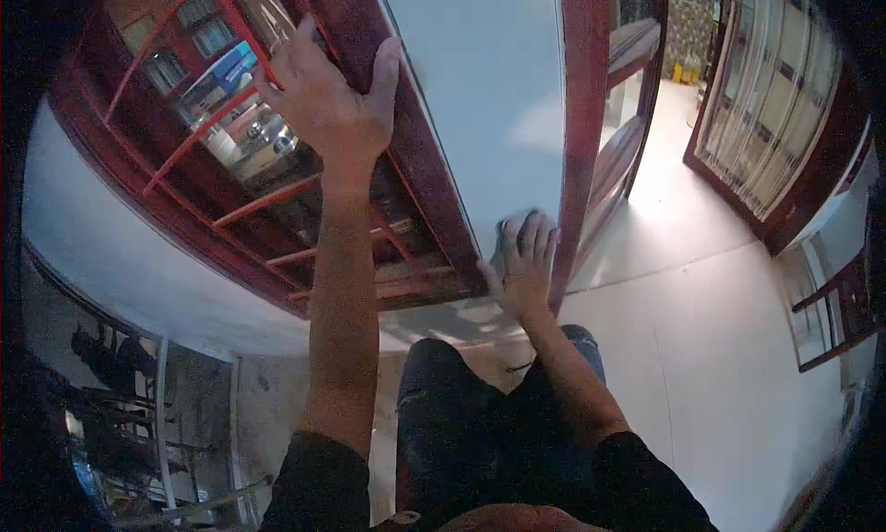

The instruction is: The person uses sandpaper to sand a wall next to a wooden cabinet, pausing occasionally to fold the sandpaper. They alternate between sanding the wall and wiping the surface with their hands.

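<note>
My left hand (332, 103) lies against a dark red window frame (420, 154), thumb spread wide and fingers reaching over the edge of its barred side. To the right, my right hand (526, 269) rests low on a pale blue glass panel (489, 89), close to the panel's red right edge, with its fingers apart. A dark shape beside those fingers looks like their reflection. Thin red bars (189, 154) cross the window on the left, and bottles or metal items behind them are hard to make out.
A door with a curtained pane (771, 98) stands at the upper right above a pale tiled floor (646, 347). Small yellow objects (685, 74) sit in the far doorway. My knees (443, 384) are below the panel. Dark furniture (120, 384) shows at lower left.
</note>
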A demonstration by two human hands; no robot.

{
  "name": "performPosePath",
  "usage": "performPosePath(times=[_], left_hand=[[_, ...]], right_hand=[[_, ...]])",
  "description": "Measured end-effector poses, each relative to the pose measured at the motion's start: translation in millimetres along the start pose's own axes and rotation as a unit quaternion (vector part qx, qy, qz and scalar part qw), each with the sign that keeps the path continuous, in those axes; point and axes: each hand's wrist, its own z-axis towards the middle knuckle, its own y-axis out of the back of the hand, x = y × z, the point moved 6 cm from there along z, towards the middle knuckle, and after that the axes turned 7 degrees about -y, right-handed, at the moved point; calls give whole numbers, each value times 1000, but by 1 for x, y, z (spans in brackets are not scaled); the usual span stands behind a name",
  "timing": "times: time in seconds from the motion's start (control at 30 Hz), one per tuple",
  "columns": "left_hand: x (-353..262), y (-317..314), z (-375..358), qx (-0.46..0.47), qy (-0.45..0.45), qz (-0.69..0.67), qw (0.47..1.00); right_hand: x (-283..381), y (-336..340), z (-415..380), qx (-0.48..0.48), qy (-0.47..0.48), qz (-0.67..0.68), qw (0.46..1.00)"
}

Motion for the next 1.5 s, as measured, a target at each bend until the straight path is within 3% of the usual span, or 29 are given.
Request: performPosePath(times=[0.13,0.27,0.43,0.5,0.6,0.63,0.77,0.83,0.97,1.1,1.17,1.27,1.3,1.37,1.43,1.5], left_hand=[[-19,-5,-5,21,44,-8,999],[-25,-8,-7,15,61,6,998],[-29,-5,-9,21,73,-9,997],[-29,-4,-10,7,68,7,998],[-29,-4,-5,13,83,18,996],[-29,-3,-4,9,82,14,996],[-26,-7,-12,-11,70,-1,998],[-28,-6,-11,0,85,-12,996],[-26,-4,-11,12,101,-44,994],[-30,-4,-12,-23,55,-15,998],[-27,-4,-16,-8,71,31,997],[-22,-3,-14,3,108,11,994],[-21,-5,-12,-16,92,3,996],[-20,-4,-13,-22,85,4,996],[-22,-5,-12,-20,78,-5,997],[-24,-3,-11,-13,84,0,996]], right_hand=[[46,98,118,-122,51,-5,991],[56,105,144,-204,67,18,977],[16,17,48,-113,37,-41,992],[-5,-23,-7,-27,-2,-20,999],[-8,-16,-12,34,49,-33,998],[-12,-17,0,28,47,-56,997],[40,85,117,-135,67,-17,988],[57,117,151,-157,72,-6,985],[54,99,139,-163,71,0,984],[19,2,24,-75,27,-14,997],[-5,-36,-30,99,-3,-7,995],[-19,-48,-45,147,35,-54,987],[-8,-38,-25,143,45,-53,987],[15,9,29,5,41,-50,998],[52,71,97,-73,93,-14,993],[75,116,147,-105,97,-8,990]])
